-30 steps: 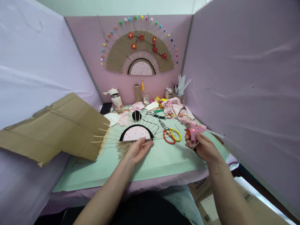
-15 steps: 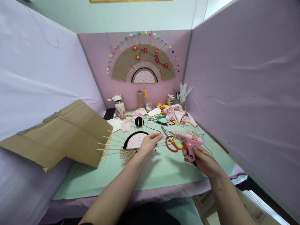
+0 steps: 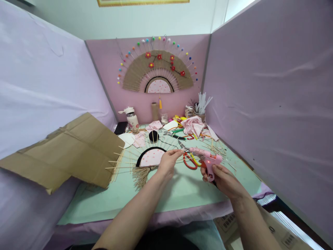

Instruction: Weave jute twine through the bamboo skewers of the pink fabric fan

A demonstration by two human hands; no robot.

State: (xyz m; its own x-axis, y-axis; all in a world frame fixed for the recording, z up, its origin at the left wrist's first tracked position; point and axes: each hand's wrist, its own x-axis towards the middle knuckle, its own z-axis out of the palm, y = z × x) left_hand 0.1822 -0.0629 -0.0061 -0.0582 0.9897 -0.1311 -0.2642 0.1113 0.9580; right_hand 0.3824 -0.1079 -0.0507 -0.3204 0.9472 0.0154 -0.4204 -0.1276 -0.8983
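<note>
My right hand [image 3: 221, 177] is wrapped round the grip of a pink hot glue gun [image 3: 208, 159], whose nozzle points left. Fingers and thumb of my left hand [image 3: 170, 161] are pinched together close to that nozzle; what they hold, if anything, is too small to make out. Below and behind my left hand lies a half-round fan [image 3: 152, 157] with pink spotted cloth, a black rim and thin sticks fanning outward. My left hand hides its right part. A frayed twine tassel [image 3: 142, 177] lies at its lower edge. Red-handled scissors [image 3: 189, 162] rest behind the glue gun.
A bent cardboard sheet [image 3: 59, 152] leans at the left. Behind the fan are a ball of black yarn [image 3: 154, 136], a bottle [image 3: 132, 118], pliers [image 3: 178, 136], pink cloth [image 3: 193, 125] and a cup of glue sticks [image 3: 201, 107]. A finished fan [image 3: 158, 66] hangs on the back panel.
My left hand has moved slightly right, toward the nozzle. The glue gun in my right hand has shifted a little left, so the two are closer together.
</note>
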